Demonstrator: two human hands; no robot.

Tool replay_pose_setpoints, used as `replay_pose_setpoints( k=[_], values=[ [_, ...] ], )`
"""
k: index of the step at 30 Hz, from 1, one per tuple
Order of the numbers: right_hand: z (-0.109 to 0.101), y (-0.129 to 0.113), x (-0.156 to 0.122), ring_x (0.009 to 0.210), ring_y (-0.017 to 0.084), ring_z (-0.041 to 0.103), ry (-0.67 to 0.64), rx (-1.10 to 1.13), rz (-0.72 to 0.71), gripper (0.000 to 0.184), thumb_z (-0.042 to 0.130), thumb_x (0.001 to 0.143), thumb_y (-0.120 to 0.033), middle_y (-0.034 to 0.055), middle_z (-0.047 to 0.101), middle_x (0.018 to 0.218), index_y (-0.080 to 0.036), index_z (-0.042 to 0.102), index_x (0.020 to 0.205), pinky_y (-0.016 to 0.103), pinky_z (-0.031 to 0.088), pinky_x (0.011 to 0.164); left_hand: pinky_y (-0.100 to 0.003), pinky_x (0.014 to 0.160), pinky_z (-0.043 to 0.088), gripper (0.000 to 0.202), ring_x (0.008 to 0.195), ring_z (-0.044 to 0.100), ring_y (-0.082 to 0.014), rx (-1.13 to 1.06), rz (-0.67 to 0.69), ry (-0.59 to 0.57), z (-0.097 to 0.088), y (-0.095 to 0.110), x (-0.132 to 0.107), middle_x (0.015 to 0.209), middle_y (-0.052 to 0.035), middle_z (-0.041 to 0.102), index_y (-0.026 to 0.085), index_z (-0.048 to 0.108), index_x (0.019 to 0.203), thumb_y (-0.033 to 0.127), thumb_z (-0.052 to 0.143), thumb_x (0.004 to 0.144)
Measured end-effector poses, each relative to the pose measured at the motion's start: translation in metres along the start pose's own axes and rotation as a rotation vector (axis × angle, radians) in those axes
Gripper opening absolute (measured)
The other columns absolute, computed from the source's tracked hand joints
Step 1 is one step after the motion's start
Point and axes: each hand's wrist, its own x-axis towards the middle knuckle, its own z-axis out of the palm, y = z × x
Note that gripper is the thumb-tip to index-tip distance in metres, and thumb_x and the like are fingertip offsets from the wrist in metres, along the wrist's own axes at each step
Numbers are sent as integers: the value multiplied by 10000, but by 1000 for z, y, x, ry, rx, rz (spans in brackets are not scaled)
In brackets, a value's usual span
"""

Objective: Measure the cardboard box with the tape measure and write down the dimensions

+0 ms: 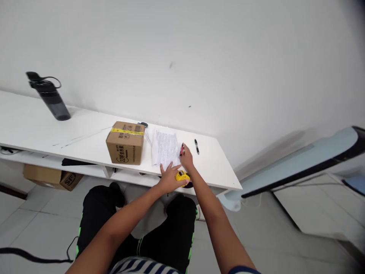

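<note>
My left hand (168,179) reaches over the front edge of the white shelf. Its fingertips rest at the lower edge of a sheet of paper (166,146) covered in small print or writing. A yellow tape measure (180,175) sits between its thumb and fingers. Just right of the paper, my right hand (187,158) is closed around a small red and dark pen-like object (181,149). A black marker (196,146) lies on the shelf to the right of that hand, not touching it.
Left of the paper stands a cardboard box (125,148) with yellow tape, a small dark object (144,124) behind it. A dark bottle (51,97) is farther left on the shelf (85,129). Another carton (45,177) is below. A pale blue, black-edged panel (293,163) leans at right.
</note>
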Motion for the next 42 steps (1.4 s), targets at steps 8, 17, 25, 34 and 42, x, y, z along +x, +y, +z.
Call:
replay_pose_setpoints(
  k=[8,17,25,34,42],
  values=[
    [-23,-84,-28,1038,273,638,-75,305,-6,683,302,884,-692,173,608,1271,-224,466,1352,465,503,894,-488,1225,128,420,1474,232,-327,18,319,394,-89,19,-76,1396,-100,571,225,710,870,615,691,717],
    [26,-264,-65,1085,249,611,-444,776,-224,721,673,756,-623,73,578,1258,-329,384,1348,399,531,867,-520,1210,41,692,1514,-59,-326,82,96,828,-207,-1,-66,1660,-13,47,281,380,1481,676,284,921],
    [86,-295,30,803,143,554,-561,372,-314,418,673,749,-474,-6,565,933,-231,454,1011,263,482,676,-513,1131,303,857,1422,337,-369,-385,-337,718,-244,-89,-58,1551,-166,359,238,281,1526,560,623,808],
    [99,-286,34,834,169,573,-791,46,-493,408,687,744,-399,-20,608,919,-234,473,1050,279,443,707,-352,1041,436,640,1260,551,-239,-732,-106,753,-213,-102,-54,1461,-68,519,253,433,1464,364,580,851],
    [29,-244,34,848,191,591,-734,-43,-352,504,737,719,-445,17,643,992,-236,515,1121,301,463,692,-347,988,472,589,1160,611,-246,-733,-227,717,-225,-96,-57,1414,-72,567,235,535,1398,322,623,822]
  ],
)
